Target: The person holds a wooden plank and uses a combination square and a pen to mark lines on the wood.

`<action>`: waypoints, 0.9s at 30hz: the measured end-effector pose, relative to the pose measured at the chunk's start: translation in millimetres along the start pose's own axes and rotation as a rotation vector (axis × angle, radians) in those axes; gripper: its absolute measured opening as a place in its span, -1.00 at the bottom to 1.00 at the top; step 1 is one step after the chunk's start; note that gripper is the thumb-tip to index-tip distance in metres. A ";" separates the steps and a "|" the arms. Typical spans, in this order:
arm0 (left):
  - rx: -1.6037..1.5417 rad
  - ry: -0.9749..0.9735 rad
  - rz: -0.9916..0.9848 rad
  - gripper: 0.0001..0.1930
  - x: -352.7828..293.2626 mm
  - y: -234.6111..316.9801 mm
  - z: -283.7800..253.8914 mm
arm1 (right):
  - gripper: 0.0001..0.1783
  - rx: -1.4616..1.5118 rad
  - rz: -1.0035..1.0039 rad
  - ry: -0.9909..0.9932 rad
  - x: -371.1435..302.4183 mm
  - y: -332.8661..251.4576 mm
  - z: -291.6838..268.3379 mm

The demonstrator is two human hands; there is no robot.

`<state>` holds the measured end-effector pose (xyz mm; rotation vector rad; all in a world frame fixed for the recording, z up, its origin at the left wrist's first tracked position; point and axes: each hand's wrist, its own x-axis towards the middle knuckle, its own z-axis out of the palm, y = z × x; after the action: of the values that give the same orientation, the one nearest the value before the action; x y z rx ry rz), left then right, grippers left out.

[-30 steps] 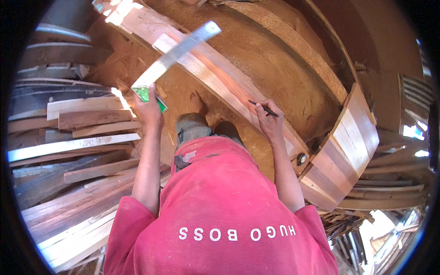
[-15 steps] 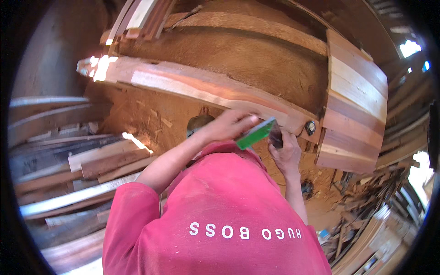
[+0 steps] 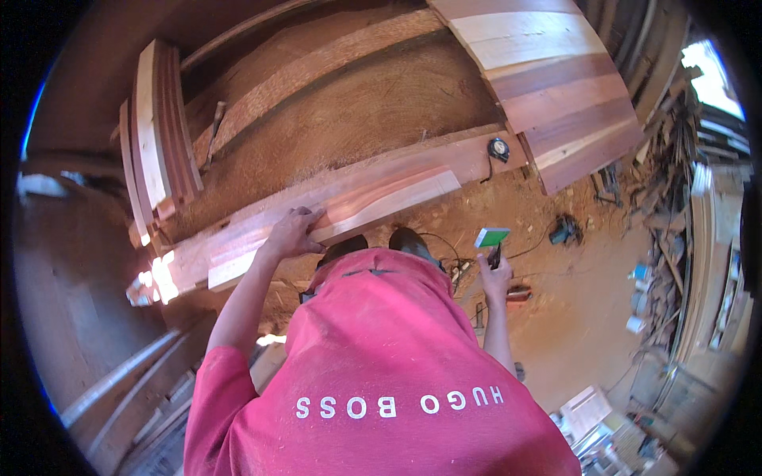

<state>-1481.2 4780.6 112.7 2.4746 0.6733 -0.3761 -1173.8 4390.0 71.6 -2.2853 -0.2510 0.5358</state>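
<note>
My left hand (image 3: 290,235) grips a long wooden board (image 3: 389,201) near its middle, with fingers bent over its top. This board has pale and reddish streaks and lies along a longer bench plank (image 3: 471,159). Out to the right, apart from the wood, my right hand (image 3: 496,279) is closed round the dark handle of a tool. The tool's flat rectangular end (image 3: 491,237) is green with a white edge; its exact kind I cannot make out. A round black tape measure (image 3: 498,149) sits on the right part of the bench plank.
A wide panel of striped boards (image 3: 556,87) stands at the far right of the bench. Several upright-looking strips (image 3: 155,127) rest at the far left. Scrap wood (image 3: 671,230) is heaped at right. A dark power tool (image 3: 565,230) with a cord lies on the dirt floor.
My left hand has moved from beside the green-ended tool onto the board. My right hand has carried the tool right and away from the bench. The view has turned.
</note>
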 end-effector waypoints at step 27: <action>0.047 0.170 0.009 0.09 38.3 1.0 -10.8 | -0.44 -0.375 -0.495 0.103 18.2 -182.6 126.1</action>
<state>-1447.3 4800.7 106.9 2.5741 0.7294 -0.1818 -1217.3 4603.0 119.7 -2.4683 -0.8998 0.1181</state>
